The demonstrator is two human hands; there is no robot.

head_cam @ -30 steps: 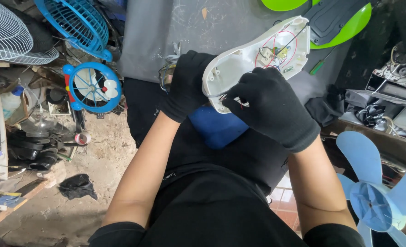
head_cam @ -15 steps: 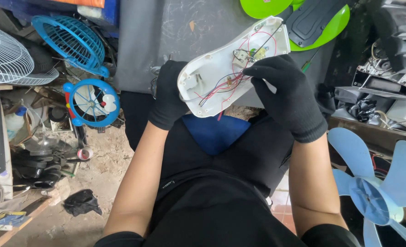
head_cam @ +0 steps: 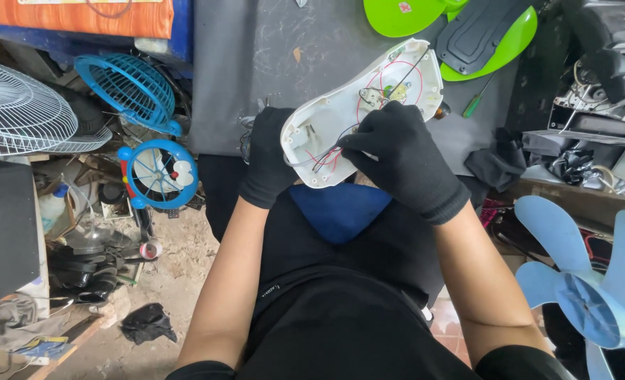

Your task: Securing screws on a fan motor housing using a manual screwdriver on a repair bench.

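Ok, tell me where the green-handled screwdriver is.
In the head view, the green-handled screwdriver lies upper right on the grey mat, just right of the white fan housing, below the green panel.

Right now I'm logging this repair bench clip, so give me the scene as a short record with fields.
Left hand: black-gloved left hand grips the white plastic housing at its lower edge
Right hand: black-gloved right hand rests on the housing's open inside, fingers at the red wires
Surface: dark grey mat
Nearby: green screwdriver, pale blue fan blade, blue fan grille
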